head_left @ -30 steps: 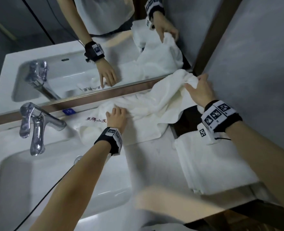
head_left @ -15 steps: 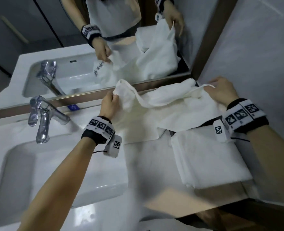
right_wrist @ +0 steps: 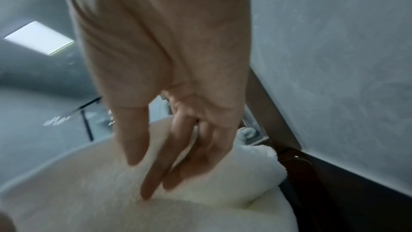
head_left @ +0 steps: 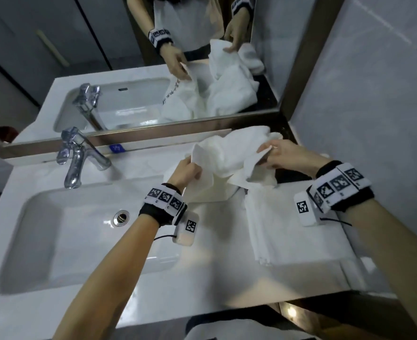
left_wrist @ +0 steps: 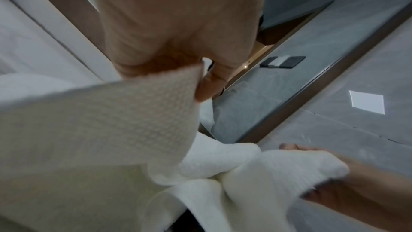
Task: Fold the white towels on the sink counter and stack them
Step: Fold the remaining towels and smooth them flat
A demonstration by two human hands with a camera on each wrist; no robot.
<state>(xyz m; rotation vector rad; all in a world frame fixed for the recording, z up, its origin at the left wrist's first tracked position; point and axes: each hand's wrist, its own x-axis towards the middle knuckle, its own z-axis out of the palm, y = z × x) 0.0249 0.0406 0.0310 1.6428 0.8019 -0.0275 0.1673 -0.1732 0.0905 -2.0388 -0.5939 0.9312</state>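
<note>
A crumpled white towel (head_left: 223, 165) hangs lifted above the back of the white sink counter (head_left: 202, 273), between my two hands. My left hand (head_left: 190, 170) pinches its left corner (left_wrist: 178, 84). My right hand (head_left: 273, 155) grips the towel's right edge (right_wrist: 200, 183), fingers curled over the cloth. The towel sags in folds in the middle (left_wrist: 223, 174). A folded white towel stack (head_left: 295, 239) lies flat on the counter at the right, under my right wrist.
The basin (head_left: 80, 231) fills the counter's left half, with a chrome faucet (head_left: 76, 158) behind it. A mirror (head_left: 153, 69) runs along the back and shows my hands and the towel. A grey wall (head_left: 374, 94) closes the right side.
The towel was lying spread on the counter under both hands. Both hands have taken hold of its ends and lifted it off the counter, moving closer together.
</note>
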